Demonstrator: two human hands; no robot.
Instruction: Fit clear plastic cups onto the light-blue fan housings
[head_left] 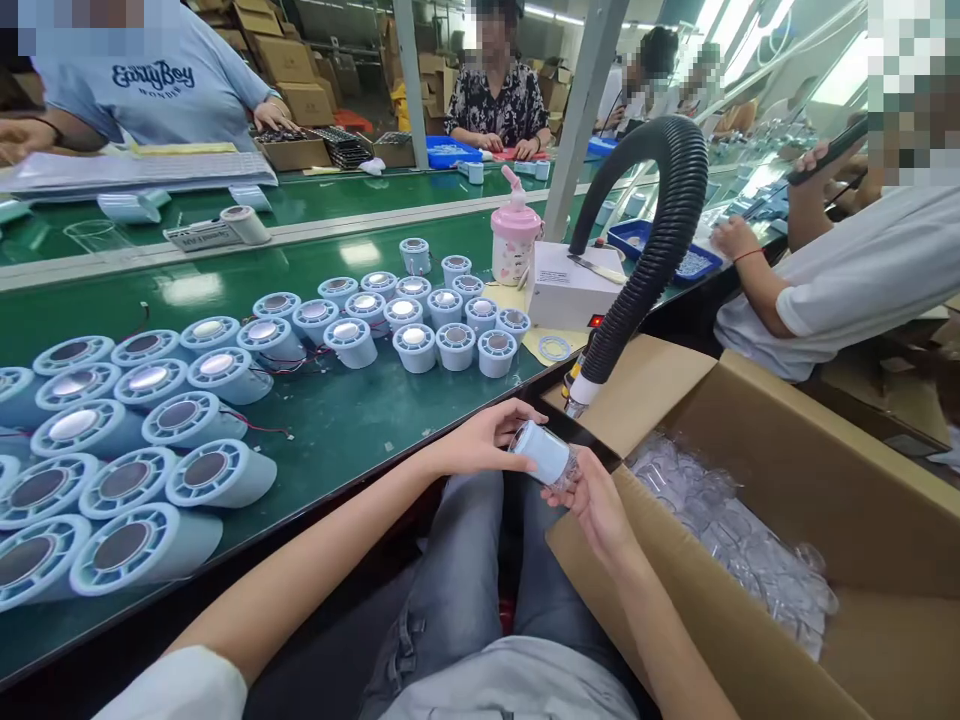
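Holding a pale blue cylindrical part (545, 452) just off the near edge of the green table (330, 430), above the lap: left hand (487, 440) curled round its far end, fingers pressed on it; right hand (592, 495) pinching its near end, where something clear sits, too small to tell. Just right of the part, an open cardboard box (825, 450) with clear plastic pieces (742, 540) inside. Directly beyond the part, a black corrugated hose (660, 230) arching down to a white nozzle. Left of the part, on the table, many similar blue parts (225, 370), faces up or tilted. Farther beyond, a pink bottle (514, 240) beside a white box (570, 290).
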